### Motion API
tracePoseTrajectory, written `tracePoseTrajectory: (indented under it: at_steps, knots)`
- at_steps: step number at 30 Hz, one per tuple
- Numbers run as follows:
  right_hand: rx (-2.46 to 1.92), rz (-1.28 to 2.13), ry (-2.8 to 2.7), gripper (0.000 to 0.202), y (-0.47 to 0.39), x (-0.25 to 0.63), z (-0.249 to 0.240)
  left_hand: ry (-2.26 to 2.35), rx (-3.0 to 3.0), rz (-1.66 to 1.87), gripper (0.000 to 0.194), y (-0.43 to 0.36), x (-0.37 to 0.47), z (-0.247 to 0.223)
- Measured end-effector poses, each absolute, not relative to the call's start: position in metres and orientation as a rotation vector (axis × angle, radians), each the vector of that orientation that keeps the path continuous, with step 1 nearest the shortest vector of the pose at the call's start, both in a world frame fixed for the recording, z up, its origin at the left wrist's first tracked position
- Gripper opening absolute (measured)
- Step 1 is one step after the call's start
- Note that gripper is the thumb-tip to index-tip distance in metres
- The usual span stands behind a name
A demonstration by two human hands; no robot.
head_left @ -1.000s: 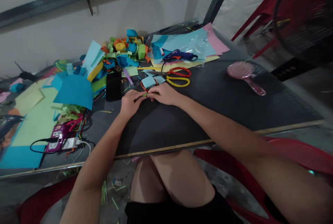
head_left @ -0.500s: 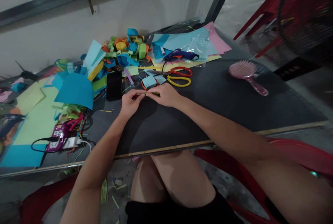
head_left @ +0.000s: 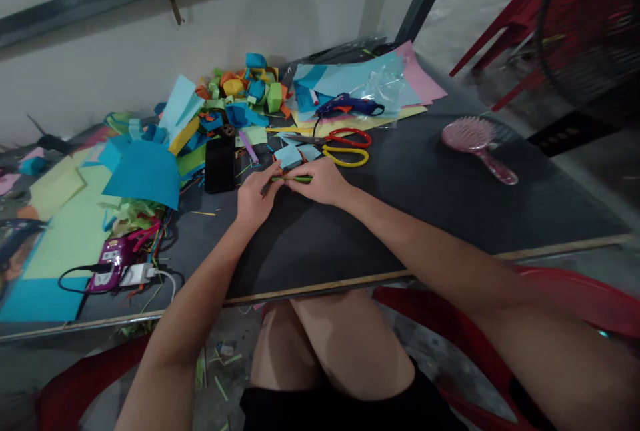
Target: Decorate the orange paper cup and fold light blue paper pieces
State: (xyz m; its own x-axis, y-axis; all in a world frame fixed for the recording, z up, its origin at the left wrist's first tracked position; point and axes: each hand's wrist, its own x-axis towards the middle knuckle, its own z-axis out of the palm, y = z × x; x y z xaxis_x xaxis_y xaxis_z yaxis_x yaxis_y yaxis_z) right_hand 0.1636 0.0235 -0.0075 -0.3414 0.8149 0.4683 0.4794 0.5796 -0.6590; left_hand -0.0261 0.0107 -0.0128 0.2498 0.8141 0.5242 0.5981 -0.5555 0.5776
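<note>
- The right hand's (head_left: 323, 181) grip is closed on a thin green strip (head_left: 300, 179), pinched between thumb and fingers.
- The strip lies roughly level between the two hands, over the near-middle part of the dark worktop (head_left: 310, 244).
- The left hand (head_left: 257, 195) is at 9 o'clock from the strip, fingertips at its thinner end; I cannot tell whether that grip is closed on it.
- A light blue folded paper (head_left: 287, 156) sits just beyond the fingers at 11 o'clock.
- Scissors (head_left: 326, 145) with one red and one yellow handle lie near, between 1 and 2 o'clock.
- A purple stick (head_left: 249, 147) lies at 10 o'clock, just beside a black phone (head_left: 220, 164) a little past 9.
- Further out at 1 o'clock, a blue glue gun (head_left: 350, 105) rests on paper sheets and clear plastic.
- A heap of bright folded papers (head_left: 250, 89) stands at 11 o'clock, by the wall.
- Well apart, a pink hairbrush (head_left: 470, 135) lies bristles up between 2 and 3 o'clock; a purple power strip (head_left: 114, 261) is at 8.
</note>
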Motion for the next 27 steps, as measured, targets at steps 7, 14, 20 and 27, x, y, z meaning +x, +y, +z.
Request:
tracePoseTrajectory:
  at_steps: [7,14,20,27]
  knots:
    - [-1.169,0.545,-1.925,0.017,0.024,0.162,-0.009,1.43,2.138,1.044,0.021,0.009,-0.025,-0.01]
    - [-1.161,0.631,-1.852,0.018,0.023,0.166,-0.001,1.358,2.013,1.086,0.019,0.009,-0.024,-0.01]
    - [-1.153,0.621,-1.911,0.017,0.024,0.167,-0.002,1.359,2.133,1.021,0.017,0.014,-0.029,-0.013]
    - [-1.198,0.623,-1.903,0.036,0.034,0.181,0.005,1.41,2.115,1.083,0.016,0.019,-0.034,-0.009]
